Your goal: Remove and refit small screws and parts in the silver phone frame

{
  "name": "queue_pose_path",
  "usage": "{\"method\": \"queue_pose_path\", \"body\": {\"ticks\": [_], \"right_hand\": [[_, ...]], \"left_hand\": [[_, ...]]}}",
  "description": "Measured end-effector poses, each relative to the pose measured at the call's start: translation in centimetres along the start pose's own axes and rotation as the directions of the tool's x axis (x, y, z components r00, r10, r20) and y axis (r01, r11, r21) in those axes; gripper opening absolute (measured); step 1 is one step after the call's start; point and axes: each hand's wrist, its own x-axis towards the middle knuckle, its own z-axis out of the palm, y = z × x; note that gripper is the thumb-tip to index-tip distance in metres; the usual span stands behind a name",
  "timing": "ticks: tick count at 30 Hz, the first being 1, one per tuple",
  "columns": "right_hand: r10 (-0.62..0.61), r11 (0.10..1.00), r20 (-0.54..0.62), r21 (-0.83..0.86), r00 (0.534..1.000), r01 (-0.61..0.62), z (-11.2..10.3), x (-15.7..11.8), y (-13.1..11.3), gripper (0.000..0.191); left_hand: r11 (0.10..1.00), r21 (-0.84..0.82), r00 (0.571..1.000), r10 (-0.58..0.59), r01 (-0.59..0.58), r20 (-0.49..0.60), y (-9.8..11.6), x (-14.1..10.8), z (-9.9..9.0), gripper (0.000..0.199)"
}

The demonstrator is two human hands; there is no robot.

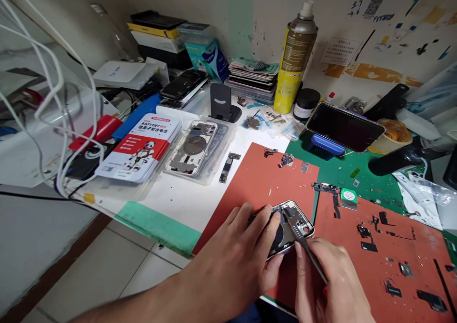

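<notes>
Phone housing [291,230], long axis lower-left to upper-right, left hand [232,251] clamping it, right hand [330,280] pinching metal tool [307,247]

The left hand [232,251] curls its fingers [262,225] inward while the right hand [324,280] pinches just beside it.

Battery box [137,146], 9 o'clock from frame centre: "BATTERY" in black on white; Chinese characters beneath, too small to read; brand line above, blurred. Wall [321,23], 1 o'clock: handwritten "5.7" in black, apparently "4.6" below it, just beside a QR code [372,7]. Paper notice [341,51] on same wall, lower: Chinese print, illegible at this resolution. Spray can [298,58], 1 o'clock: label fine print unreadable.
</notes>
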Motion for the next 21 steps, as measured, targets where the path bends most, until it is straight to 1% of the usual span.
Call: {"method": "queue_pose_path", "body": {"ticks": [3,5,8,13,15,17,19,21], "right_hand": [[-0.058,0.995,0.014,-0.086,0.998,0.059,-0.08,0.35,0.21,0.004],[-0.005,0.991,0.001,-0.132,1.000,0.005,-0.01,0.52,0.01,0.007],[0.076,0.992,-0.008,-0.096,0.997,-0.077,0.15,0.57,-0.42,0.006],[0.152,0.979,-0.061,-0.128,0.986,-0.159,0.36,0.43,-0.76,0.010],[0.156,0.981,-0.052,-0.112,0.986,-0.161,0.45,0.45,-0.76,0.008],[0.130,0.983,-0.061,-0.122,0.990,-0.137,0.53,0.49,-0.71,0.004],[0.106,0.985,-0.078,-0.128,0.991,-0.115,0.60,0.43,-0.64,0.005],[0.109,0.986,-0.082,-0.119,0.991,-0.118,0.67,0.25,-0.55,0.006]], "left_hand": [[1.000,-0.012,1.000,-0.012,0.012,-0.005,-0.05,-0.07,-0.01,0.040],[1.000,-0.019,1.000,-0.014,0.014,0.003,-0.11,-0.13,0.00,0.039],[1.000,-0.021,1.000,-0.005,0.005,0.007,-0.22,-0.16,-0.01,0.038],[0.999,-0.038,1.000,-0.009,0.008,-0.024,-0.24,-0.02,-0.03,0.037],[0.999,-0.034,0.999,-0.005,0.003,-0.038,-0.22,-0.01,0.02,0.036],[0.999,-0.032,0.998,-0.003,0.001,-0.060,-0.22,-0.06,0.10,0.036],[0.999,-0.038,0.998,-0.002,0.000,-0.070,-0.23,-0.12,0.19,0.037],[0.999,-0.048,0.998,0.000,-0.003,-0.066,-0.22,-0.17,0.27,0.038]]}}
